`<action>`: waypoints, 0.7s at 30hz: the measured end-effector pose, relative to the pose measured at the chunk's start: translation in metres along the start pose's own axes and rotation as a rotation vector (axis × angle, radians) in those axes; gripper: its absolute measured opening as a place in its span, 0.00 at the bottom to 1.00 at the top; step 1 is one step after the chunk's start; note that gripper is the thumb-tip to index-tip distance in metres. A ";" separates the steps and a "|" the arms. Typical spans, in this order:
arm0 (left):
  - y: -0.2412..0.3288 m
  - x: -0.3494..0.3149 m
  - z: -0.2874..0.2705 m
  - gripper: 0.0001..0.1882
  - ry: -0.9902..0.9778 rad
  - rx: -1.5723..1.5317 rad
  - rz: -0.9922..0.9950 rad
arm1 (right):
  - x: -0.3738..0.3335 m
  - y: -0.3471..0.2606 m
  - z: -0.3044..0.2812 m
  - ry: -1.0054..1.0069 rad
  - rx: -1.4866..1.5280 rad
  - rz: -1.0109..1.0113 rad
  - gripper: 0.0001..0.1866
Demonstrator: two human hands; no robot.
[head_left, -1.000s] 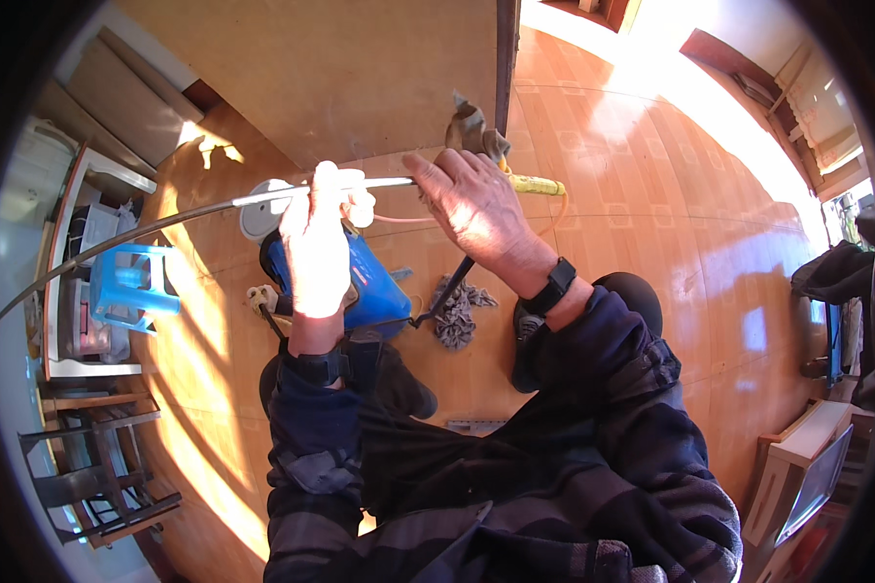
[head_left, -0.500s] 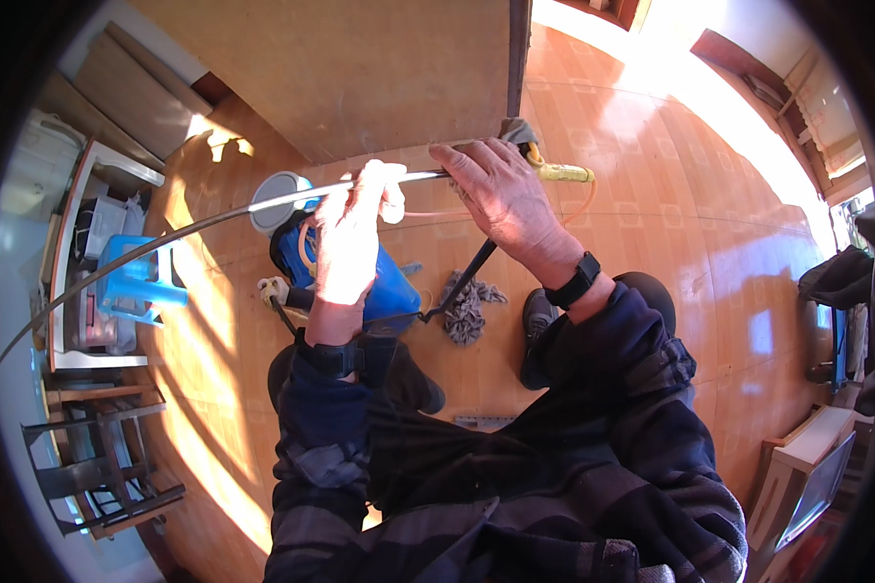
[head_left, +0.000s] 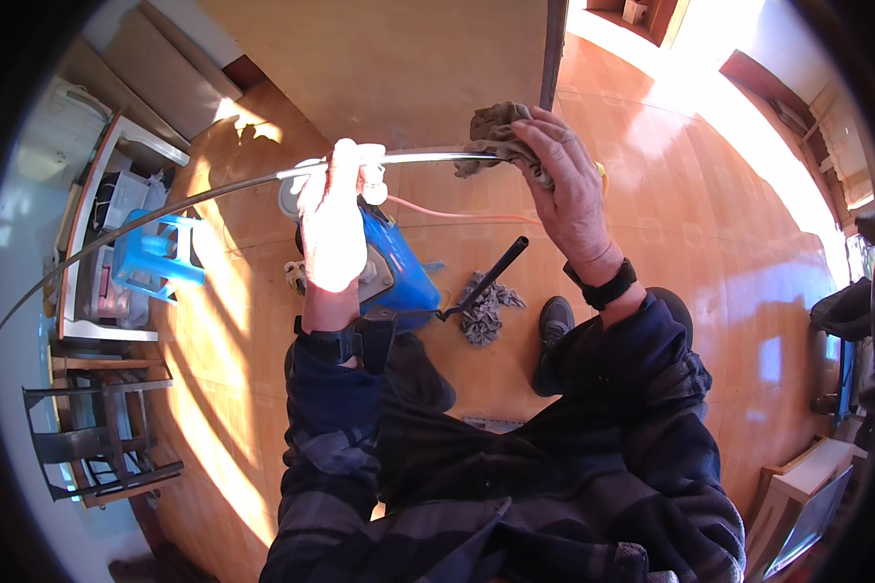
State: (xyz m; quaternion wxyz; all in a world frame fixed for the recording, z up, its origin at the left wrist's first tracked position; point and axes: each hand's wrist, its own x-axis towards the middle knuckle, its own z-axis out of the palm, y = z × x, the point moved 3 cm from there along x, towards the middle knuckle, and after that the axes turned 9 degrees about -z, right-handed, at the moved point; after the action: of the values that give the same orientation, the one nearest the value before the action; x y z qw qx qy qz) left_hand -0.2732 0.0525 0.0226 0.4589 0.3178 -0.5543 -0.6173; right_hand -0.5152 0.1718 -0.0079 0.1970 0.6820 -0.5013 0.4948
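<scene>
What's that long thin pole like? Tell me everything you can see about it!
The pole looks like metal: brownish grey to the left, shiny white where sunlight hits. It seems curved, but this lens bends straight edges. It stretches from far left, held by the left hand, to a crumpled cloth in the right hand; any further part is hidden.

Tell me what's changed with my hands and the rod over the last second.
Your right hand has moved right along the rod, farther from your left hand. The rag in its grip now shows more fully, with the rod running into it. The tip of the black lever has come into view. Your left hand still holds the rod; the crumpled cloth remains on the floor.
</scene>
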 end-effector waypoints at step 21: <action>0.016 0.011 -0.118 0.24 0.224 -0.115 -0.010 | -0.067 0.157 -0.104 0.713 0.455 0.999 0.14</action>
State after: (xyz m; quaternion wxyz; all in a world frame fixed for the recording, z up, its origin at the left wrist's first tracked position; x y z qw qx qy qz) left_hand -0.1673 -0.0037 0.0173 0.5324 0.3605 -0.4619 -0.6109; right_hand -0.7034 0.2187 -0.0568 -0.0518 0.1859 -0.5446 0.8162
